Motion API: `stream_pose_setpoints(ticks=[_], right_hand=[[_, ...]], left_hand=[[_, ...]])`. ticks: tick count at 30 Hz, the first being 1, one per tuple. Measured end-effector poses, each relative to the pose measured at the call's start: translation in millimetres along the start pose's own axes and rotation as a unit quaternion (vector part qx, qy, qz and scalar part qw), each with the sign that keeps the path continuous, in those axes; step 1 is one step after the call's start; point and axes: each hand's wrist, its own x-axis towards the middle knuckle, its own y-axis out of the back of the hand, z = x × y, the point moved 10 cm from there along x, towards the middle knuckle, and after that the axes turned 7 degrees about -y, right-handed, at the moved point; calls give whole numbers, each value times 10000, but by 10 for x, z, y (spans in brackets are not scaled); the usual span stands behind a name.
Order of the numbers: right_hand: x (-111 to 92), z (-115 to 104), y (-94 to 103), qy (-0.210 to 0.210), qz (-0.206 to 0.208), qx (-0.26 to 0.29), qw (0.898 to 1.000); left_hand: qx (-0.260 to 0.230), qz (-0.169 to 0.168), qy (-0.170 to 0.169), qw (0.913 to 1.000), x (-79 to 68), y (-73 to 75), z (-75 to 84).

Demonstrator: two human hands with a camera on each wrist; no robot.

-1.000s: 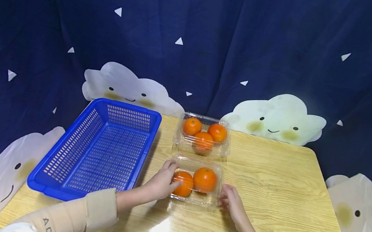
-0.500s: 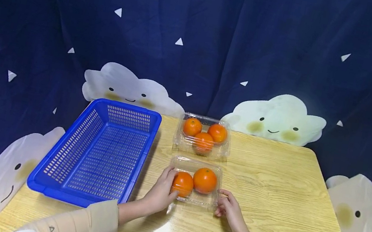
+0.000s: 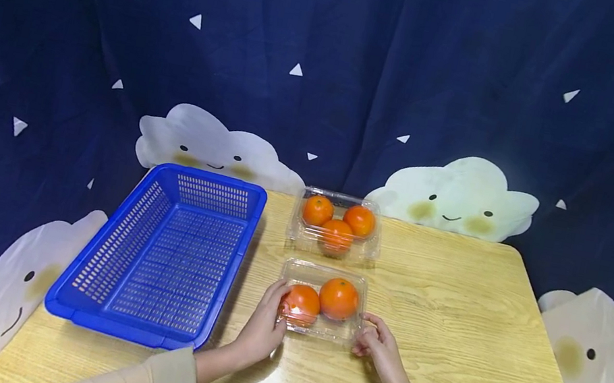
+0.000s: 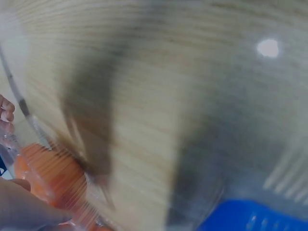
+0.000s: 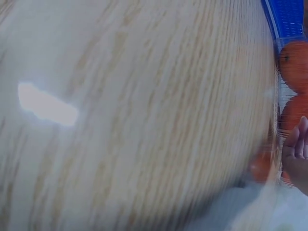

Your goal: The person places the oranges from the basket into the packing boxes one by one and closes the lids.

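A clear plastic clamshell box [image 3: 315, 335] with two oranges [image 3: 338, 299] visible inside lies on the table in the head view. My left hand [image 3: 262, 329] grips its left side, fingers along the wall beside the left orange and thumb at the front corner. At the front right corner, my right hand [image 3: 381, 355] holds the edge with curled fingers. The left wrist view catches the left thumb [image 4: 29, 209] against the ribbed plastic over an orange [image 4: 50, 173]. In the right wrist view the right hand [image 5: 297, 156] touches the box's side.
Behind it stands another clear clamshell box [image 3: 305, 239] holding three oranges [image 3: 337, 236]. A blue plastic basket [image 3: 227, 273] with nothing in it is at the left of the wooden table [image 3: 455, 327]. A dark blue curtain [image 3: 335, 32] with clouds hangs behind.
My left hand has drawn back from over the left orange to the box's left side. My right hand has slid slightly nearer along the right side to the front corner.
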Motion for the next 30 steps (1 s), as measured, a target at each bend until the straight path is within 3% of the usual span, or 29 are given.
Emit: stream_pose_setpoints(ticks=[4,7,12,15,21,27,30], right_hand=[[0,12,-11,-31,-160,148,9998],[-5,17,-32,-26,-350,261,9990],[-12,21,-65,-22,-598,434,9973],[-14,29,-73,-31,-643,551,9964],[-10,90,-98,-189,-697,560,9958],[-33,143,-198,-221,-1333,174,9907],[-34,149,-227,-181,-1542,208,9876]], left_hand=[[-280,299,157,9990,-32,36,-74],[-531,573,459,9959,-63,73,-179],[-1087,953,1276,9812,-131,96,-449],[-1356,1061,1592,9721,-165,102,-546],[-1766,772,2001,9606,-182,156,-419],[-2340,268,2310,9440,-242,-80,-714],[-2737,88,2440,9303,-261,-152,-741]])
